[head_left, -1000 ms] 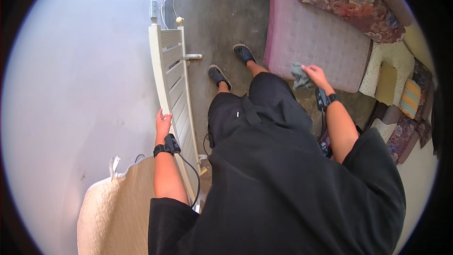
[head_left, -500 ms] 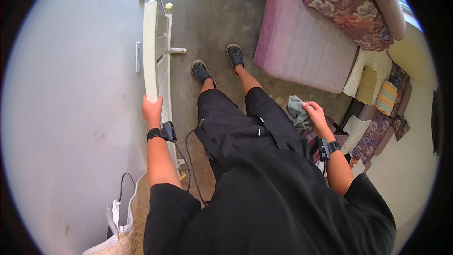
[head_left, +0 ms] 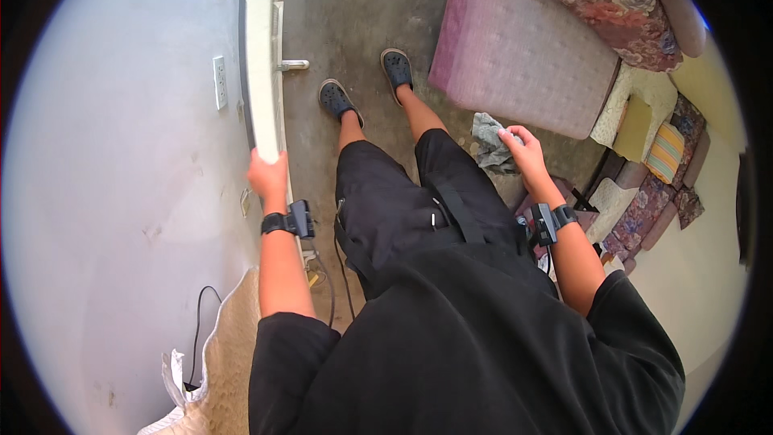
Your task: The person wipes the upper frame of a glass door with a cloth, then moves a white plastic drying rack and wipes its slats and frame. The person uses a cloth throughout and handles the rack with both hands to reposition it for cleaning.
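My left hand (head_left: pixel 268 179) is wrapped round the near end of the top edge of a long white slatted panel, which looks like a heater (head_left: pixel 262 64). This panel stands on edge close beside the wall, with a short foot sticking out toward my shoes. Out to the right, my right hand (head_left: pixel 527 159) pinches a crumpled grey-green cloth (head_left: pixel 489 145), which hangs clear of the panel. Each wrist carries a black strap with a small device.
Along the left runs a pale wall (head_left: pixel 121 169) with a socket strip (head_left: pixel 220 83). A pink-purple sofa (head_left: pixel 523 48) with a floral cushion (head_left: pixel 608 4) stands at far right. Black cables hang by my left leg. A tan fabric cover (head_left: pixel 229 354) lies at lower left.
The panel has tipped toward my legs at its top, so its slatted face is mostly hidden and a dark strip shows behind it. My right hand and the cloth have risen slightly.
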`<state>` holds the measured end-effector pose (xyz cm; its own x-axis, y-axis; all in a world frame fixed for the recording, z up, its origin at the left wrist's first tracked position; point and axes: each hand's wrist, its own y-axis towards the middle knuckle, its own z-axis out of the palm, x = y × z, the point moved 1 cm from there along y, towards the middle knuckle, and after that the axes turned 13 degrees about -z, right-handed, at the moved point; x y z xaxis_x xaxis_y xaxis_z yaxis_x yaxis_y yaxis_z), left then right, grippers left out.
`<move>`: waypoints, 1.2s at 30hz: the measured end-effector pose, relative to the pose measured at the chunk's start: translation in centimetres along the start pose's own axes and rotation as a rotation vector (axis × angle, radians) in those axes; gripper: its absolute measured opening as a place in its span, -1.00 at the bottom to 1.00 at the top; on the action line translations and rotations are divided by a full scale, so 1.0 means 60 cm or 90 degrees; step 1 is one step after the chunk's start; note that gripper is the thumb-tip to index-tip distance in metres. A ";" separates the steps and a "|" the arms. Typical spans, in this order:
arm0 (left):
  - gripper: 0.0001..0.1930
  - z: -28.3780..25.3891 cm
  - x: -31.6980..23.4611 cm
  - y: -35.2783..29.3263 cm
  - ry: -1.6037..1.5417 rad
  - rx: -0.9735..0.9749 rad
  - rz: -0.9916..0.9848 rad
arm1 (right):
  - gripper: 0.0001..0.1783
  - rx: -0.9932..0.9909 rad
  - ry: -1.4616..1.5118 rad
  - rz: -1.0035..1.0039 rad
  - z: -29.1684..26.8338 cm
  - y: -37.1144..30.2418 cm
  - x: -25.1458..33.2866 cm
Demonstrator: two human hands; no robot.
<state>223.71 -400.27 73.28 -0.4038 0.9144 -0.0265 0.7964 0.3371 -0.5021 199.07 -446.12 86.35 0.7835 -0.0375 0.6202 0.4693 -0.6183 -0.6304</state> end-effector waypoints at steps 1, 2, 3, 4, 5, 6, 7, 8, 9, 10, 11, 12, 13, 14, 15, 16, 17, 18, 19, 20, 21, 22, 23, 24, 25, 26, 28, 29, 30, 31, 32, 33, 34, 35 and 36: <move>-0.48 0.012 -0.012 -0.024 0.016 -0.005 -0.014 | -0.72 -0.008 -0.004 0.009 0.000 0.002 -0.008; -0.48 0.024 -0.025 -0.046 0.021 -0.018 -0.021 | -0.71 -0.018 -0.008 0.017 -0.001 0.004 -0.015; -0.49 0.031 -0.036 -0.060 0.036 -0.028 -0.029 | -0.71 -0.017 -0.019 0.018 -0.002 0.005 -0.021; -0.49 0.035 -0.043 -0.070 0.037 -0.024 -0.038 | -0.70 -0.017 -0.031 0.016 -0.003 0.006 -0.026; -0.49 0.036 -0.047 -0.076 0.036 -0.032 -0.038 | -0.70 -0.023 -0.051 0.015 -0.006 0.006 -0.030; -0.50 0.034 -0.049 -0.075 0.028 -0.049 -0.026 | -0.70 -0.015 -0.024 0.014 -0.007 0.007 -0.032; -0.50 0.030 -0.048 -0.072 0.019 -0.042 -0.042 | -0.70 -0.015 -0.005 0.013 -0.009 0.007 -0.033; -0.50 0.024 -0.043 -0.063 0.004 -0.046 -0.045 | -0.71 -0.001 0.025 0.007 -0.010 0.008 -0.033; -0.51 0.019 -0.040 -0.058 -0.001 -0.034 -0.063 | -0.71 -0.009 0.004 0.012 -0.011 0.011 -0.031; -0.51 0.014 -0.036 -0.051 -0.018 -0.049 -0.053 | -0.71 -0.006 -0.006 0.013 -0.010 0.013 -0.028; -0.50 0.013 -0.037 -0.051 -0.029 -0.058 -0.034 | -0.71 -0.002 -0.025 0.025 -0.009 0.016 -0.023; -0.50 0.015 -0.037 -0.056 -0.019 -0.045 -0.047 | -0.71 -0.001 -0.025 0.020 -0.006 0.019 -0.018; -0.50 0.017 -0.038 -0.060 -0.014 -0.049 -0.055 | -0.71 0.001 -0.032 0.020 -0.003 0.022 -0.011; -0.48 0.024 -0.046 -0.075 -0.001 -0.065 -0.048 | -0.71 0.002 -0.034 0.011 0.001 0.026 -0.004; -0.47 0.031 -0.053 -0.092 0.020 -0.074 -0.047 | -0.72 0.017 -0.035 0.009 0.006 0.028 0.004; -0.46 0.040 -0.064 -0.109 0.021 -0.046 -0.031 | -0.73 0.024 -0.034 0.002 0.008 0.029 0.014; -0.46 0.045 -0.072 -0.121 0.025 -0.036 -0.006 | -0.75 0.028 -0.034 -0.004 0.012 0.028 0.023; -0.48 0.047 -0.078 -0.125 0.021 -0.022 0.001 | -0.76 0.023 -0.039 0.006 0.013 0.029 0.032; -0.49 0.047 -0.082 -0.127 0.021 -0.015 0.003 | -0.76 0.029 -0.017 -0.005 0.014 0.025 0.040; -0.51 0.043 -0.080 -0.123 0.017 0.022 0.008 | -0.75 0.032 0.005 -0.017 0.018 0.025 0.048; -0.50 0.038 -0.079 -0.117 0.007 -0.023 -0.022 | -0.75 0.038 0.037 -0.037 0.021 0.024 0.055; -0.50 0.027 -0.070 -0.104 -0.005 -0.030 -0.045 | -0.75 0.033 0.033 -0.040 0.022 0.023 0.060; -0.49 0.017 -0.062 -0.091 -0.010 -0.035 -0.076 | -0.74 0.032 0.038 -0.047 0.026 0.023 0.064; -0.46 0.013 -0.060 -0.087 -0.026 -0.077 -0.082 | -0.73 0.037 0.047 -0.054 0.027 0.024 0.067; -0.46 0.013 -0.059 -0.085 -0.023 -0.056 -0.056 | -0.73 0.025 0.030 -0.052 0.030 0.026 0.069; -0.45 0.015 -0.059 -0.088 -0.003 -0.057 -0.062 | -0.73 0.021 0.019 -0.053 0.034 0.028 0.070; -0.46 0.031 -0.068 -0.112 0.001 -0.035 -0.067 | -0.72 0.009 0.016 -0.026 0.044 0.033 0.071; -0.50 0.045 -0.078 -0.133 0.000 -0.045 -0.065 | -0.71 0.015 0.003 -0.048 0.049 0.035 0.074; -0.53 0.059 -0.089 -0.154 -0.013 -0.032 -0.049 | -0.71 0.014 -0.016 -0.054 0.057 0.038 0.077; -0.55 0.069 -0.100 -0.172 -0.019 -0.022 -0.005 | -0.70 0.010 -0.035 -0.056 0.062 0.037 0.081; -0.55 0.081 -0.110 -0.185 -0.019 0.002 0.020 | -0.70 0.020 -0.051 -0.080 0.072 0.043 0.087; -0.55 0.089 -0.118 -0.198 -0.015 0.009 0.051 | -0.70 0.037 -0.036 -0.078 0.077 0.041 0.094; -0.55 0.095 -0.126 -0.210 -0.012 0.020 0.059 | -0.70 0.049 -0.021 -0.084 0.084 0.042 0.102; -0.55 0.099 -0.132 -0.218 -0.012 0.021 0.073 | -0.71 0.060 0.000 -0.107 0.090 0.046 0.113; -0.55 0.100 -0.135 -0.223 -0.009 0.027 0.060 | -0.72 0.075 0.015 -0.113 0.094 0.044 0.121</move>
<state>213.61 -413.53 75.01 -0.3339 0.9386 -0.0870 0.8115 0.2393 -0.5331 208.29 -443.61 86.60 0.6759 0.0448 0.7357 0.6440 -0.5212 -0.5599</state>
